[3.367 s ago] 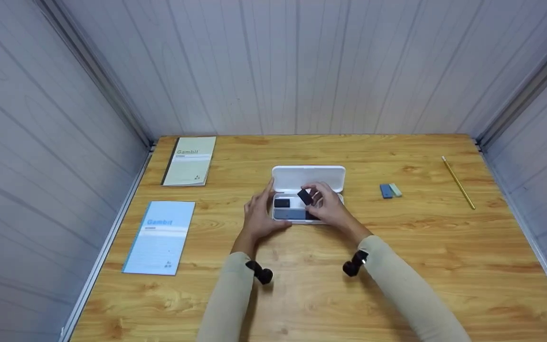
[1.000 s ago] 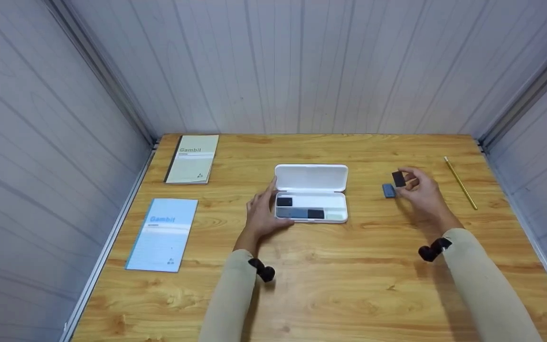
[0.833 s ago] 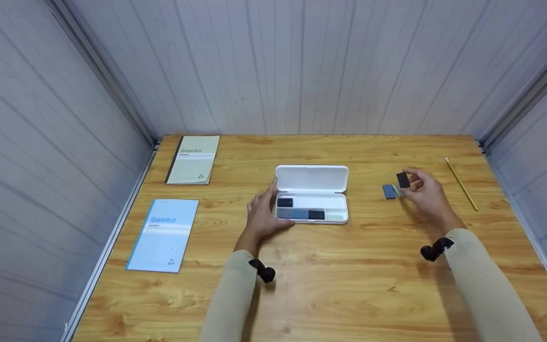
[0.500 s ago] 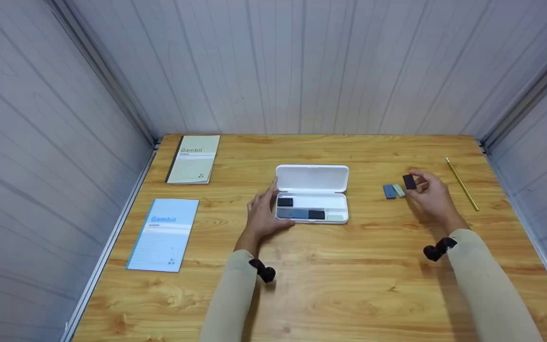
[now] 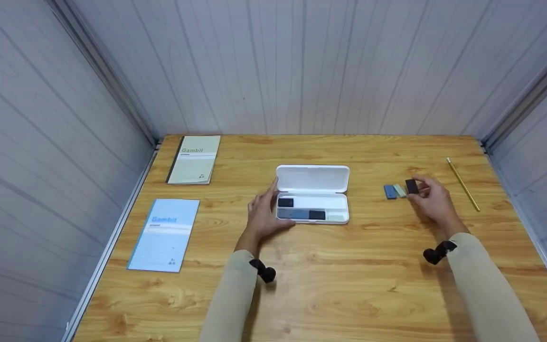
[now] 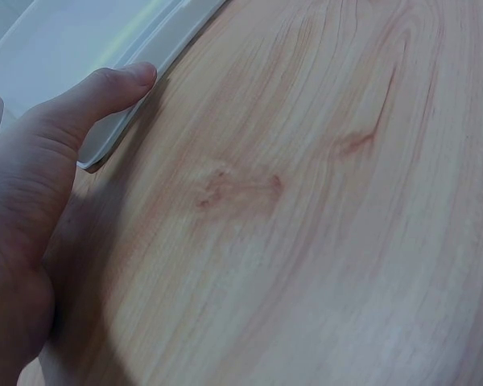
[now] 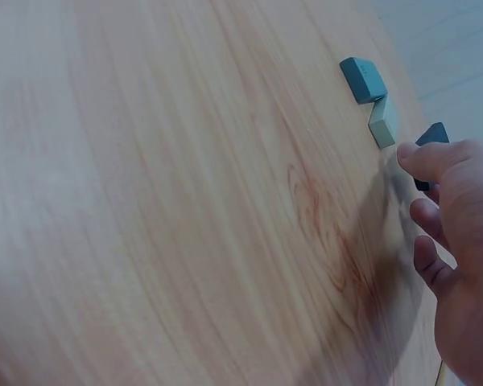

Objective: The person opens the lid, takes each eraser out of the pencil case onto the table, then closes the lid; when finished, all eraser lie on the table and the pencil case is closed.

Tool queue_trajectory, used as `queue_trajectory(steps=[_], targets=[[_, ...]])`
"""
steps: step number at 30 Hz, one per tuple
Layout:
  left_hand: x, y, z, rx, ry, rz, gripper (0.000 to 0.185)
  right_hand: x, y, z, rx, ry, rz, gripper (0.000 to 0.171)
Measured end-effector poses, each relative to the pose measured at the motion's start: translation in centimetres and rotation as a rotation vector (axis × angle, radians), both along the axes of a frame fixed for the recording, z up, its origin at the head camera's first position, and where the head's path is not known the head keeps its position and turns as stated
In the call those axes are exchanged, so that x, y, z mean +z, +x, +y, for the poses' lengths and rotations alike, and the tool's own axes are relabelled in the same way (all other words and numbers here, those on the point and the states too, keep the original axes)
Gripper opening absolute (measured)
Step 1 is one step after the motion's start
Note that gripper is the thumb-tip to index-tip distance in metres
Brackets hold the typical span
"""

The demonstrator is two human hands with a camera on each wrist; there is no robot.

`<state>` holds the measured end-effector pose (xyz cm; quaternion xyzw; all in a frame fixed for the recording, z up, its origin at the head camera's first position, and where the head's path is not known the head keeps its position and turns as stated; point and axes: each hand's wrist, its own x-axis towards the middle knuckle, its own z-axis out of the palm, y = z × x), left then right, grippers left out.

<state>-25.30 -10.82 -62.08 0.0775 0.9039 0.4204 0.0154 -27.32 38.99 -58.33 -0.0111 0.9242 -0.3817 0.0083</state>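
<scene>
A white pencil case (image 5: 325, 201) lies with its lid raised at mid-table. My left hand (image 5: 260, 216) holds its left end, thumb along the front edge as the left wrist view shows. In its front row are blue erasers (image 5: 293, 213), a black eraser (image 5: 317, 215) and a pale green one (image 5: 335, 217); another black eraser (image 5: 285, 202) sits at the back left. To the right, my right hand (image 5: 434, 199) pinches a black eraser (image 5: 411, 186) between thumb and fingers. Just left of it lie a pale green eraser (image 7: 383, 123) and a blue eraser (image 7: 364, 80), touching.
A yellow pencil (image 5: 463, 184) lies at the far right, beyond my right hand. Two notebooks are on the left: a cream one (image 5: 193, 160) at the back and a light blue one (image 5: 164, 235) nearer. Pale panels (image 5: 302, 71) wall the wooden table in.
My right hand took the black eraser from over the case to the right side, then shifted it right and lowered it beside the pale green eraser. The left hand stays on the case.
</scene>
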Motion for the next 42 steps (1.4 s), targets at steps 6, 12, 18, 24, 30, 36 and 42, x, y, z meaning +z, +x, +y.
queue_trajectory(steps=[6, 12, 18, 24, 30, 36, 42], targets=[[0.1, 0.1, 0.0, 0.0, 0.012, 0.008, 0.139, -0.3, 0.0, -0.1, -0.012, 0.001, 0.003, 0.062], [0.0, 0.0, 0.0, -0.001, 0.021, 0.007, 0.14, -0.4, -0.1, 0.1, -0.004, 0.0, 0.002, 0.062], [0.0, -0.1, 0.0, -0.01, 0.022, -0.005, 0.14, -0.4, 0.1, 0.2, 0.012, 0.006, 0.017, 0.062], [0.0, -0.1, 0.0, -0.007, 0.021, -0.001, 0.139, -0.5, 0.2, 0.2, 0.009, -0.005, 0.02, 0.061], [-0.1, -0.2, 0.0, 0.001, 0.031, -0.007, 0.139, -0.6, 0.5, 0.0, 0.024, -0.028, 0.004, 0.061], [-0.1, -0.1, 0.0, 0.007, 0.025, 0.0, 0.139, -0.5, 1.1, -0.8, 0.044, -0.032, 0.022, 0.058], [-0.2, -0.2, 0.1, 0.004, 0.03, -0.016, 0.14, -0.3, 1.4, -2.0, 0.086, -0.01, 0.074, 0.055]])
